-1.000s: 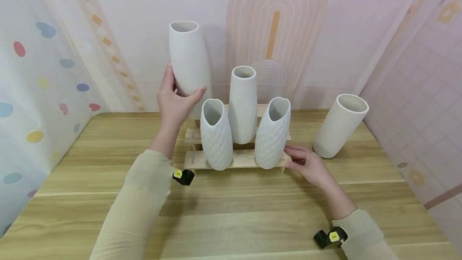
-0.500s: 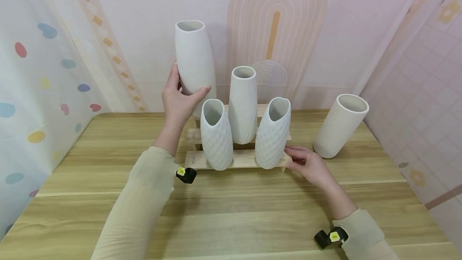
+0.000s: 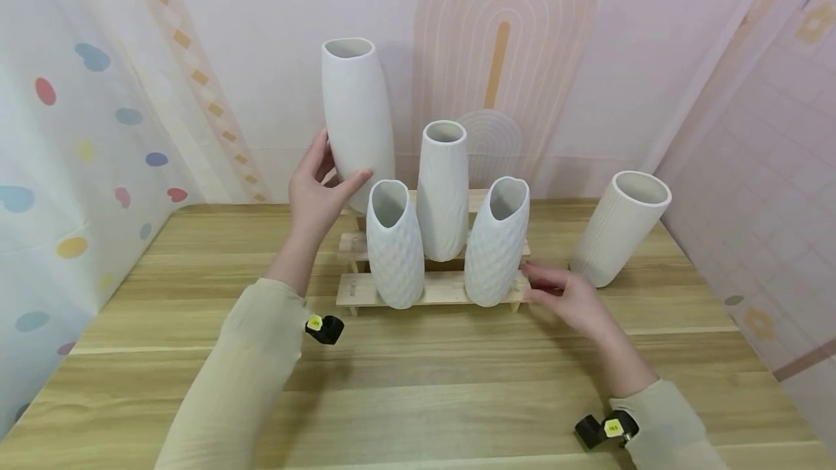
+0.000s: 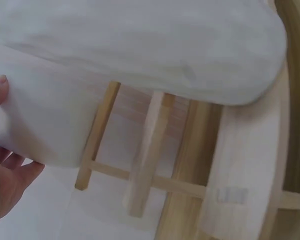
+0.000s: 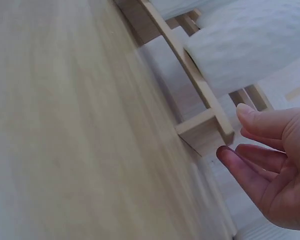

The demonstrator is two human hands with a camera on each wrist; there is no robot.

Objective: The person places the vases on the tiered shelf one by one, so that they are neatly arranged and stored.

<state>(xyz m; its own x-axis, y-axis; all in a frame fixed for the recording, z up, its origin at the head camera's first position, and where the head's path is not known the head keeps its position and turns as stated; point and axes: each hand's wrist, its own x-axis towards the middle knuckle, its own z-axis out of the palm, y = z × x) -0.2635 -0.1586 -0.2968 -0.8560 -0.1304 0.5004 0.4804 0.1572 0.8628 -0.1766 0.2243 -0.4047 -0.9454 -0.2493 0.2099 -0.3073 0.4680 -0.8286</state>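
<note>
A tall smooth white vase (image 3: 358, 107) stands upright at the left of the stepped wooden stand (image 3: 353, 289), on its back step. Around its lower left side lies my left hand (image 3: 316, 191), thumb laid on the front and fingertips at the far side; in the left wrist view the fingertips touch near its base. My right hand (image 3: 571, 301) is beside the right end of the front step, thumb and fingers apart, fingertips right at the wood. Two dimpled vases stand on the front step, one left (image 3: 395, 252), one right (image 3: 498, 249). A slim textured vase (image 3: 443, 194) stands behind them.
A ribbed cream vase (image 3: 617, 231) stands on the wooden table (image 3: 457, 383) to the right of the stand, behind my right hand. A patterned cloth backdrop (image 3: 261, 56) closes off the back and sides.
The tall vase came rightward with my left hand, then stayed while the hand drew down and left along it, loosening. My right fingers have drawn slightly away from the front step's end.
</note>
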